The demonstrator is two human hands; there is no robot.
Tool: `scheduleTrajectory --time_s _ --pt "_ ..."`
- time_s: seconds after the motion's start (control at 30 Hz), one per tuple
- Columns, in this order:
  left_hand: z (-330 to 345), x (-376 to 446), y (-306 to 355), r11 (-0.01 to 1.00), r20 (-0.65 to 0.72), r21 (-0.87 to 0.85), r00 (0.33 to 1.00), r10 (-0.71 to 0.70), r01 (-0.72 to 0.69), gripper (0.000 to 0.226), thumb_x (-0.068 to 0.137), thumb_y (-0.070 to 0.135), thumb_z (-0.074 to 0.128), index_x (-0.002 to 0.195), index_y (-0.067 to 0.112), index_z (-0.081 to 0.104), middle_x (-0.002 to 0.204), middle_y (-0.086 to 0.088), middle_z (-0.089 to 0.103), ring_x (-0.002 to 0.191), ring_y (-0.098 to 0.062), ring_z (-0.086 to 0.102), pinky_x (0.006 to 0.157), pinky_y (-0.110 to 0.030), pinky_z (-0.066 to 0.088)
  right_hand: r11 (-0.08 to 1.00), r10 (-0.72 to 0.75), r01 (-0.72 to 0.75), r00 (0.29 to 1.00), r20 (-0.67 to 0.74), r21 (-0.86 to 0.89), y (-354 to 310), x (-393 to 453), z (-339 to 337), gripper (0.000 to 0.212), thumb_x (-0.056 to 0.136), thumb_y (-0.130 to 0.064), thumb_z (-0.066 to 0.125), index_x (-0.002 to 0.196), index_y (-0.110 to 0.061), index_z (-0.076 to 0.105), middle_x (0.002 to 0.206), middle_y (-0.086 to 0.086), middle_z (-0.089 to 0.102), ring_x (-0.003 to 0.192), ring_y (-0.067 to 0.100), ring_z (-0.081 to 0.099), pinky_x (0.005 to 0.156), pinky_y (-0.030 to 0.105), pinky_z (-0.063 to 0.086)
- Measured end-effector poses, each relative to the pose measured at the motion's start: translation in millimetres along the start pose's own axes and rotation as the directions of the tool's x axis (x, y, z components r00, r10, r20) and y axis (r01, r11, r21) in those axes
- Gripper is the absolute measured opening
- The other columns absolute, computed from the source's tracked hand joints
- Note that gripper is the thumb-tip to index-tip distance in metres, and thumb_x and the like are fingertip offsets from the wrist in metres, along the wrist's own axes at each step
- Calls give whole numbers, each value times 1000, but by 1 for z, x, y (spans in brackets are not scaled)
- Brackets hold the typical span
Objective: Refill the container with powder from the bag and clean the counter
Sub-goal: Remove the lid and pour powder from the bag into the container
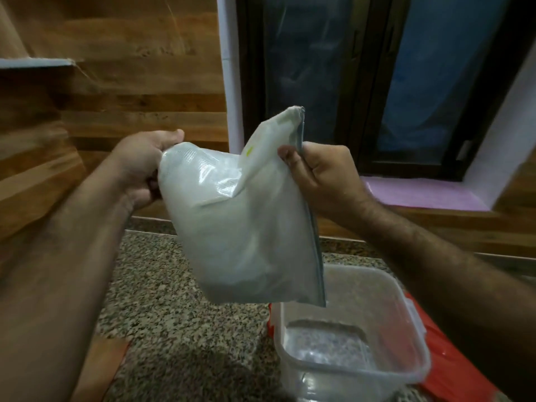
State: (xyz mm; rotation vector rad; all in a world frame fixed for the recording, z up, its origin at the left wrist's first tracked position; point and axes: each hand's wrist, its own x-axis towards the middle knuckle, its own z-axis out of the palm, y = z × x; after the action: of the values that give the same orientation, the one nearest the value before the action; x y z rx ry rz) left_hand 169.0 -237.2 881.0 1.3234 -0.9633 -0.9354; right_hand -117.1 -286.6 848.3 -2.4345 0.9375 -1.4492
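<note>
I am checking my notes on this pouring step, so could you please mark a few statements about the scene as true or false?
1. Both hands hold the white plastic bag of powder. True: the left hand grips one end, the right hand pinches an edge.
2. The clear square plastic container is full of powder. False: it looks nearly empty.
3. The bag rests on the speckled granite counter. False: it is held in the air.
4. The container has no lid on it. True.
5. The container stands on the purple window sill. False: it stands on the counter.
</note>
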Motion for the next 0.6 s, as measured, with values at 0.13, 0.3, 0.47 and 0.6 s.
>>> scheduleTrajectory --time_s 0.13,0.3,0.47,0.6 --pt "30 -16 -3 994 -13 105 1000 16 -15 29 109 35 62 93 12 71 60 1 60 49 -16 55 52 -27 48 990 109 -110 994 13 84 29 -21 -7 50 110 -43 53 78 -8 68 68 5 65 59 20 63 50 41 51" --pt "64 -28 -11 990 -29 142 1000 3 1 43 106 38 65 123 -1 74 91 -12 69 88 -34 63 82 -49 49 978 190 -195 979 70 79 54 -53 -18 44 111 -41 52 75 -18 65 64 -12 58 57 4 54 53 27 43" --pt "93 -32 -8 979 7 205 1000 2 -3 29 106 39 66 101 12 74 70 -1 68 59 -19 64 65 -37 51 949 293 -300 953 74 102 73 -82 -28 37 108 -45 53 81 -24 69 69 -14 65 62 3 63 56 22 48" --pt "119 -38 -6 965 40 262 999 -5 -5 29 106 41 67 109 12 73 83 -4 70 54 -11 69 46 -24 52 930 344 -349 937 55 114 89 -107 -38 30 111 -34 56 83 -30 67 70 -18 66 62 -4 64 57 15 45"
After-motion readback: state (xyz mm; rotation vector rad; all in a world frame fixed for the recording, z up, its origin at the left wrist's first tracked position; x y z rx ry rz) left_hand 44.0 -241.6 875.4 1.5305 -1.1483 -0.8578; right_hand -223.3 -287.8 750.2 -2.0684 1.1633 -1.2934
